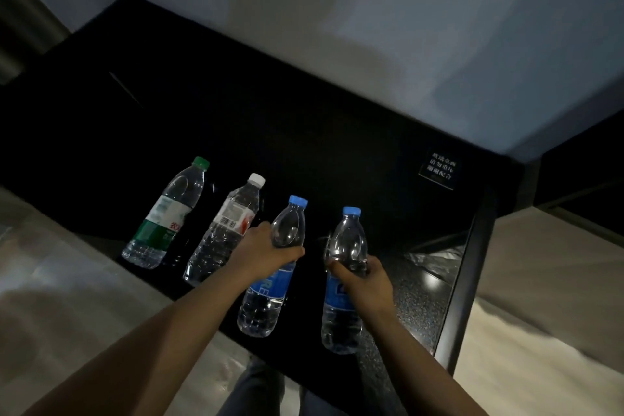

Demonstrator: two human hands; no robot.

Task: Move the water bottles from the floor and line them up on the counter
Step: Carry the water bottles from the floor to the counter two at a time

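Note:
Several clear water bottles stand in a row near the front edge of a black glossy counter (236,118). From the left come a green-capped bottle (165,213) and a white-capped bottle (224,230), both free. My left hand (266,252) grips a blue-capped bottle (270,284) around its middle. My right hand (366,280) grips a second blue-capped bottle (344,300) at the far right. Both held bottles are upright with their bases at the counter's front edge.
A small black sign with white writing (439,167) lies at the counter's back right. A pale wall rises behind the counter. A dark frame (469,280) bounds the counter's right side. Light floor shows left and right, and my trouser legs (256,392) below.

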